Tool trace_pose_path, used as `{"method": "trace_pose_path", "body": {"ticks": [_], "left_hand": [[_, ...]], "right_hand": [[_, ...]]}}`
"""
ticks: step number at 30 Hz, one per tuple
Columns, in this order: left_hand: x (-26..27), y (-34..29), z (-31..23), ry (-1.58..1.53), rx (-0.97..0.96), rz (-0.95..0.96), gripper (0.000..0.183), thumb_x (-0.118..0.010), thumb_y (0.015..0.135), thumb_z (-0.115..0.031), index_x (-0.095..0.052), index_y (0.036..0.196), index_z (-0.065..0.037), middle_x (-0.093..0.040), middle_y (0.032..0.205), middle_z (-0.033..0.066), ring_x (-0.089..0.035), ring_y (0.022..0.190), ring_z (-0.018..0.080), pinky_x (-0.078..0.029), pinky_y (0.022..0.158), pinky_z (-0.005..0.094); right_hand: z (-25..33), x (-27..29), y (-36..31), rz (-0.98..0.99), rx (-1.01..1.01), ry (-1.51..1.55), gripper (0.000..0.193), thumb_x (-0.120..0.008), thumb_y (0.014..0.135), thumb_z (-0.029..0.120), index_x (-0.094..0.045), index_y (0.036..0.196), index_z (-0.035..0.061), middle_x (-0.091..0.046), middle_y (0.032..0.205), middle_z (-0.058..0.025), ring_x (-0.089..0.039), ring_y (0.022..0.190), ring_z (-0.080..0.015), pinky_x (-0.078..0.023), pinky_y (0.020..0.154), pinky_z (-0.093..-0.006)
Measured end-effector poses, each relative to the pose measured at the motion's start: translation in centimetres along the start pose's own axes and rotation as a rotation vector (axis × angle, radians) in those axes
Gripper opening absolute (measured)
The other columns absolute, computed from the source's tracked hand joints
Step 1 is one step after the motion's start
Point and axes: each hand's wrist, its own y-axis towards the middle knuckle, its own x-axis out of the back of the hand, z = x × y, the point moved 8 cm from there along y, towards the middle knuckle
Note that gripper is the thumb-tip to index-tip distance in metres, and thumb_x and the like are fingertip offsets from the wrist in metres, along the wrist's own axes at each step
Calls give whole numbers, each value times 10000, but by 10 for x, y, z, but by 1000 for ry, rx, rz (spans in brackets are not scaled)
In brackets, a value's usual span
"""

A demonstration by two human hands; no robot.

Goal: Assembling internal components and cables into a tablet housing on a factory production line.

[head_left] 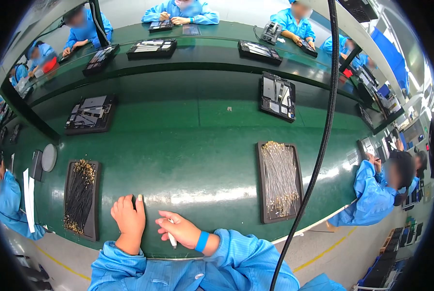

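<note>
Left hand (pixel 129 219) loosely spread, seemingly empty; my right hand (pixel 185 231) pinches a white pen-shaped tool (pixel 172 239)
Dark tray (pixel 95 199) of black cables (pixel 80 201) at left, tool between, near the green table (pixel 192 160)'s edge, second tray (pixel 262 194) of silvery cables (pixel 279 174) at right, both likely set within my reach

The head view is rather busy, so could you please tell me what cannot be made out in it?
All in the head view:
White tool: part of its length, hidden by the right hand.
Anything under the left hand: hidden by that hand.
Black cable: both ends, cut off by the upper and lower edges.
Silver wires: tip shapes, too small.
</note>
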Motion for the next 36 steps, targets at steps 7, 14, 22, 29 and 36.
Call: {"method": "trace_pose_path", "body": {"ticks": [7,14,22,29,36], "left_hand": [[-2,0,1,6,4,11,271,-552,759,-261,-554,906,-33,-543,901,113,-479,861,298,-322,789,416],[0,0,1,-6,3,23,271,-550,753,-251,-555,913,-32,-544,900,111,-480,859,291,-324,787,410],[-3,2,1,-22,50,116,275,-550,766,-253,-552,922,-27,-543,927,125,-477,900,293,-324,810,406],[-3,2,0,-16,30,84,269,-555,762,-253,-552,915,-32,-548,912,119,-483,886,290,-328,801,404],[5,4,0,-21,44,91,253,-556,756,-246,-556,890,-31,-554,883,115,-490,859,290,-334,778,405]], "right_hand": [[2,1,-2,-16,4,40,561,-473,856,263,-223,1288,5,-423,1182,-130,-493,900,-162,-461,718,-265],[2,-2,-1,-30,41,48,574,-481,838,269,-247,1279,-13,-447,1074,-106,-490,853,-142,-457,675,-247],[3,-1,-3,-26,-1,37,553,-478,855,237,-221,1286,4,-429,1166,-128,-496,897,-175,-464,723,-276],[2,1,-2,-28,14,45,548,-470,859,235,-219,1286,1,-427,1168,-131,-496,898,-175,-462,726,-275],[0,-4,-1,-12,9,65,556,-490,850,231,-225,1280,-4,-435,1162,-138,-500,889,-178,-474,704,-282]]}}
